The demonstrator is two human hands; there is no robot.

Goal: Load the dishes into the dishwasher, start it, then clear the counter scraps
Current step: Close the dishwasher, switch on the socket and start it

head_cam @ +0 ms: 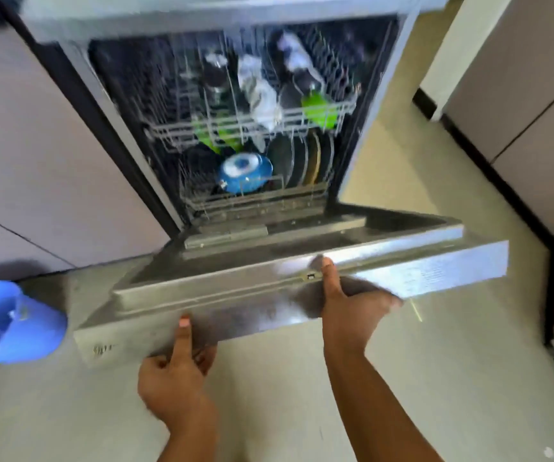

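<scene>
Dishwasher (222, 128) fills the upper centre of the frame, its stainless door (302, 288) dropped partway open across the middle. Both racks look loaded: green cups (319, 110) and pale, blurred ware sit in the upper rack, a blue bowl (245, 168) and a row of upright plates (305, 161) in the lower one.

My left hand (175, 381) grips the door's near edge at lower centre, thumb laid on the steel face and fingers curled underneath. My right hand (352, 308) holds the same edge further right, thumb up on the face near the latch (309, 277), fingers wrapped under.

I judge loading is done and I am at the closing step. Next I should swing the door up evenly with both hands until it latches, then find the start control.

A small dark mark sits at the door's lower left corner, too blurred to read; no brand is legible. A blue plastic object (12, 321) sits at the left edge.
</scene>
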